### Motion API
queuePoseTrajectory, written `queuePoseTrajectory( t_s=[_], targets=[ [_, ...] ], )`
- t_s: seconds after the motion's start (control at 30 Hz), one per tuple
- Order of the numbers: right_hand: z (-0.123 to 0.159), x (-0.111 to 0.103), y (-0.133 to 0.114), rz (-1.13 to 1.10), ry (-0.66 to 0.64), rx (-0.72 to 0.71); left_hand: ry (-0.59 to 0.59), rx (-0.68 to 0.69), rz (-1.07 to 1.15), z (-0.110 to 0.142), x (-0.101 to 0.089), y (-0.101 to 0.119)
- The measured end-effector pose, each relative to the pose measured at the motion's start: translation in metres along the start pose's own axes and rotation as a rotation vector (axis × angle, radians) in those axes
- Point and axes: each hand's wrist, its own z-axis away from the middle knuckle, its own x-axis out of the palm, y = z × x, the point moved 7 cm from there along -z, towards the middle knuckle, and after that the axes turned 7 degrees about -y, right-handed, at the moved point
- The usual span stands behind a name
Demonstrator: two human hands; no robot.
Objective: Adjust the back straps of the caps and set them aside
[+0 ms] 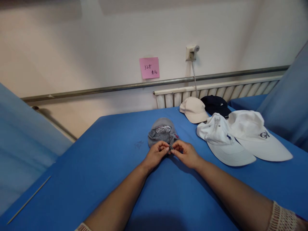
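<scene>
A grey baseball cap (161,126) with white lettering lies in the middle of the blue-covered table (96,179). At its near edge, my left hand (157,154) pinches a bit of the cap between thumb and fingers. Close beside it, my right hand (185,153) grips the same small part of the cap, thumb and fingers together. The fingertips of both hands almost meet and hide exactly what is pinched there.
To the right lie a beige cap (193,107), a black cap (215,104), a white cap with a dark emblem (218,131) and a wide-brimmed white cap (252,128). A thin stick (29,200) lies at left. Blue curtains (21,144) hang at both sides. Behind are a radiator (166,99) and a plugged-in socket (190,54).
</scene>
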Motion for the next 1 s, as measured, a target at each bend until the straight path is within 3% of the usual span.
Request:
queuePoseTrajectory(
  t_s=[0.1,0.23,0.47,0.77,1.0],
  targets=[
    [0.0,-0.003,0.002,0.044,0.04,-0.007,-0.036,0.046,-0.05,0.0,0.003,0.002],
    [0.0,-0.007,0.004,0.045,0.108,-0.005,-0.024,0.138,-0.354,0.004,0.006,0.013],
    [-0.004,0.0,0.019,-0.205,0.075,0.103,0.073,0.255,-0.777,0.011,0.01,0.031],
    [-0.003,-0.009,0.024,-0.43,0.134,0.214,0.138,0.251,-0.745,0.012,0.001,0.035],
    [-0.004,-0.01,0.021,-0.406,0.123,0.168,0.161,0.187,-0.587,0.009,-0.006,0.029]
  ],
)
